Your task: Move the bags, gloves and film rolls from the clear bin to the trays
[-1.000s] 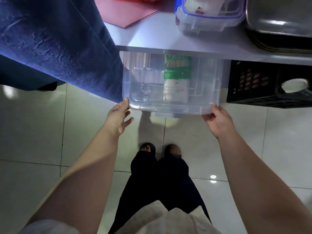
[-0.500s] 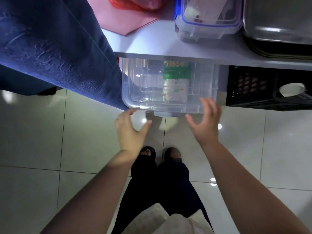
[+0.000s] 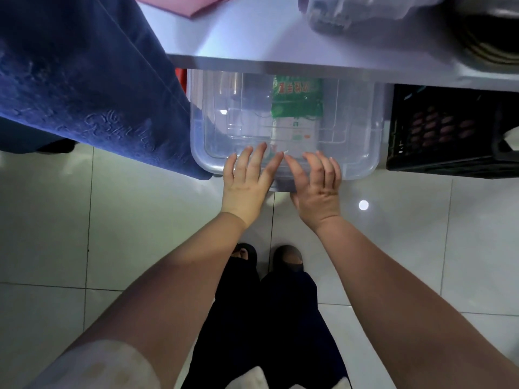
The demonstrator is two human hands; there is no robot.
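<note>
The clear bin [image 3: 362, 141] sits on the tiled floor, half under a white table. Through its clear lid I see a green and white packet [image 3: 297, 108] lying inside. My left hand [image 3: 247, 178] and my right hand [image 3: 317, 183] lie side by side on the front middle of the lid, fingers straight and spread, pressing on it. Neither hand holds anything. The back of the bin is hidden under the table.
A white table edge [image 3: 280, 66] overhangs the bin. A blue cloth [image 3: 84, 80] hangs at the left, touching the bin's corner. A black crate [image 3: 449, 130] stands right of the bin. A clear lidded box [image 3: 351, 12] and a metal tray [image 3: 491, 37] rest on the table.
Both hands let go of the bin's front corners, came together at the middle and now press flat on the lid. The bin sits slightly further under the table.
</note>
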